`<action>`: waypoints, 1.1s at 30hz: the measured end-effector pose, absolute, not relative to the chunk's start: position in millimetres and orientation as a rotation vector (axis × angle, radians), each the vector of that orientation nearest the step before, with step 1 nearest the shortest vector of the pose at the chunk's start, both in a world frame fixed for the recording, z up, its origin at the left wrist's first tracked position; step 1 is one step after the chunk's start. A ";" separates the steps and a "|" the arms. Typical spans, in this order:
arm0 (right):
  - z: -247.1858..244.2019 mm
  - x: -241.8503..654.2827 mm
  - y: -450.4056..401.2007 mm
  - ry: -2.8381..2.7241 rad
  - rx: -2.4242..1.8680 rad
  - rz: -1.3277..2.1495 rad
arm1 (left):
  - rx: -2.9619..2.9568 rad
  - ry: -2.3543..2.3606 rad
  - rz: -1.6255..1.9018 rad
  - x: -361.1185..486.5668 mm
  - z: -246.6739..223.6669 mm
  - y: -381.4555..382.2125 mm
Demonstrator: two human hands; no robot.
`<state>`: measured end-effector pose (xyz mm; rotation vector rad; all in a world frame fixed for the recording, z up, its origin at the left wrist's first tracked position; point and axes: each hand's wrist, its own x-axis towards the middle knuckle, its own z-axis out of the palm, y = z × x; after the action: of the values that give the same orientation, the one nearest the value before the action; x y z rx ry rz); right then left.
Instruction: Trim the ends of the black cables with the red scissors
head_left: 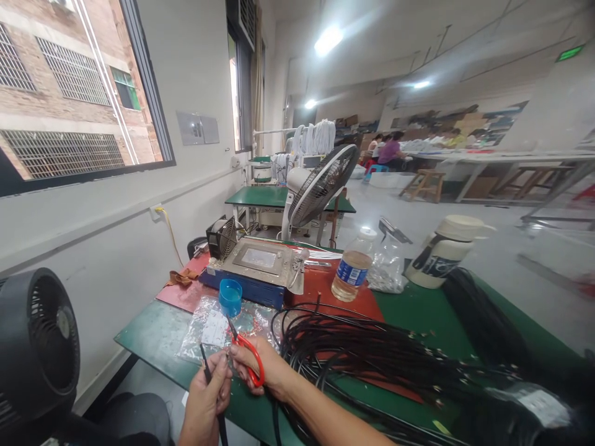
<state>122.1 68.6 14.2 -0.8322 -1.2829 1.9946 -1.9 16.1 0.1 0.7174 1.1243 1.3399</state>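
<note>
Two hands noted, both mine, held low at the near edge of the worktop [144,331]. My left hand [209,387] has its fingers closed around a black cable [222,430], a short end standing above them. My right hand [272,365] grips red-handled scissors [261,368], blades pointing up and away; whether its fingertips also pinch something is too small to tell. Assessment: the cable should prove light, bendable yet springy, its jacket smooth and perhaps slippery; hold is best taken close behind the end. To the right lies a loose bundle of similar cables [353,347]. Beyond: a clear plastic bag [191,339], a blue cup [230,298], then a blue-sided machine [260,293]; farther off, a standing fan [320,186].
</note>
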 end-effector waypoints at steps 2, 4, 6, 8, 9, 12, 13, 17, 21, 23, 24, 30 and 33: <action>14.2 122.3 68.3 -1.291 -0.829 1.987 | 0.703 1.138 1.347 -1.0 1.7 15.2; 14.3 122.7 67.9 -1.309 -0.830 1.973 | 0.688 1.136 1.349 -1.1 2.7 13.9; 14.3 122.9 67.9 -1.351 -0.829 1.946 | 0.682 1.127 1.350 -1.8 3.2 12.6; 14.2 122.8 68.2 -1.395 -0.823 1.915 | 0.686 1.130 1.352 -2.7 3.0 12.2; 14.3 122.5 68.3 -1.397 -0.828 1.911 | 0.687 1.140 1.356 -3.0 2.4 12.4; 15.4 121.7 68.2 -1.324 -0.869 1.948 | 0.690 1.173 1.372 -3.2 -1.0 14.9; 16.0 121.5 68.0 -1.300 -0.877 1.963 | 0.690 1.181 1.377 -3.1 -2.3 15.9; 16.8 121.7 67.5 -1.303 -0.855 1.958 | 0.680 1.197 1.395 -2.5 -2.9 16.8; 14.2 121.8 68.2 -1.306 -0.870 1.949 | 0.675 1.201 1.403 -2.2 -0.7 15.3; 13.1 121.2 68.4 -1.287 -0.890 1.964 | 0.670 1.216 1.418 -2.8 -4.1 16.4; 12.9 120.9 68.4 -1.279 -0.897 1.970 | 0.666 1.222 1.423 -3.2 -6.9 17.5; 14.7 120.5 67.1 -1.292 -0.887 1.973 | 0.665 1.201 1.417 -3.6 -16.1 19.6; 13.3 121.9 67.6 -1.352 -0.834 1.963 | 0.656 1.151 1.393 -1.5 -9.4 16.3</action>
<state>121.9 67.6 13.3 -0.8339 -1.3515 1.9635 -1.5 16.3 -9.4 0.6555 1.1508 1.3926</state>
